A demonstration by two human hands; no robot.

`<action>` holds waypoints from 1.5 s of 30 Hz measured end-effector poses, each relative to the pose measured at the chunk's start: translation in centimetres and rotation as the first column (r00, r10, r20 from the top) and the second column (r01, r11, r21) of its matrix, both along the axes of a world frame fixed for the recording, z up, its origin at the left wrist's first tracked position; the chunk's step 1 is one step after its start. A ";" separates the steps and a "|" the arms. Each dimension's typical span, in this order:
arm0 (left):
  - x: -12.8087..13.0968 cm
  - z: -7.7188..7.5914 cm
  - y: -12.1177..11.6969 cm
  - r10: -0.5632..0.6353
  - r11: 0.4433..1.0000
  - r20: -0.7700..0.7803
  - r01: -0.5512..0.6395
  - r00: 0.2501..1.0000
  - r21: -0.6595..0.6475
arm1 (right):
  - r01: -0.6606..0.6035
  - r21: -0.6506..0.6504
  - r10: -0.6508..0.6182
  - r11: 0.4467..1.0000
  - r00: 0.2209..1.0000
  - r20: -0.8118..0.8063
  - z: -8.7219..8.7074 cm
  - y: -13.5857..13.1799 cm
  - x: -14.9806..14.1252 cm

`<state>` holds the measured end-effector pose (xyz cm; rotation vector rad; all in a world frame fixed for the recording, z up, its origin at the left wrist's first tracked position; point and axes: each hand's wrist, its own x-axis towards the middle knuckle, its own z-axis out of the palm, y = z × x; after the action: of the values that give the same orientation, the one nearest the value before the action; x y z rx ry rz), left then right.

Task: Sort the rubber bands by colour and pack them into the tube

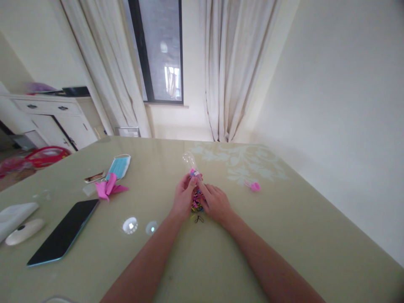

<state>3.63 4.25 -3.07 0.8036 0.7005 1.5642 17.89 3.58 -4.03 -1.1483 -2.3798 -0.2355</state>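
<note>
My left hand is closed around a clear plastic bottle with a rounded end pointing away from me. Pink and purple bits show inside it near my fingers. My right hand lies against the bottle's near end, its fingertips close to my left thumb; whether they pinch anything is too small to make out. Between and below my hands is a pile of small colourful elastic bands, partly covered by my fingers. One dark elastic band lies loose just nearer to me. A pink cap rests on the table to the right.
On the table's left side lie a dark tablet, a pink folded paper shape, a blue face mask and a white oval object. A wall runs along the right edge.
</note>
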 end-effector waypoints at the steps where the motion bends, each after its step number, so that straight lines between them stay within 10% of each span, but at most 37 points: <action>1: -0.2 0.0 0.2 0.005 1.000 0.020 -0.005 1.000 -0.006 | -0.005 0.006 0.005 1.000 1.000 0.003 0.1 -0.1 0.0; 12: -0.2 -0.2 0.2 -0.156 0.986 0.125 0.162 0.980 -0.042 | 0.065 0.066 -0.067 0.996 0.997 0.037 0.1 -0.3 -1.0; 19: -1.7 -0.3 0.9 -0.022 1.000 0.018 0.022 1.000 -0.010 | -0.010 0.101 0.006 0.995 0.999 0.038 0.1 -0.7 -1.1; 28: -1.9 0.3 0.5 0.040 0.985 -0.449 0.039 0.893 0.167 | 0.018 0.120 0.023 0.993 0.943 -0.331 -0.1 -0.5 -0.5; 34: -1.7 0.3 0.3 -0.066 0.977 -0.462 0.151 0.885 0.150 | 0.005 -0.018 -0.016 1.000 0.749 -0.663 -0.5 -0.3 -0.1; 45: -2.2 -0.5 0.8 -0.037 0.971 -0.438 0.135 0.898 0.196 | -0.109 -0.088 0.023 0.990 0.747 -0.665 -0.2 -0.5 -0.1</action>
<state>1.45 5.09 -3.62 1.3604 0.8008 1.4088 17.82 3.13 -4.20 -0.9768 -1.7959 0.3121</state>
